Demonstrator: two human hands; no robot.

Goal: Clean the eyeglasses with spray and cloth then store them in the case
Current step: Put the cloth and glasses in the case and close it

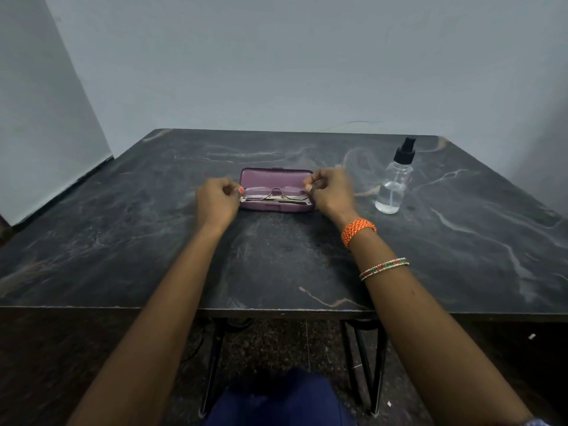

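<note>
A purple eyeglass case (pixel 276 179) lies open in the middle of the dark marbled table (pixel 276 265). Thin-framed eyeglasses (pixel 276 193) sit folded over its lower half. My left hand (pixel 216 199) pinches the left end of the frame. At the frame's right end, my right hand (pixel 330 192) pinches it with curled fingers. A clear spray bottle (pixel 395 182) with a black nozzle stands upright to the right of the case, partly filled with liquid. No cloth is visible.
Pale walls rise behind the table and at its left. The table's front edge runs across the lower middle of the view, with black metal legs (pixel 212 364) below it. Orange and beaded bands circle my right wrist (pixel 358 230).
</note>
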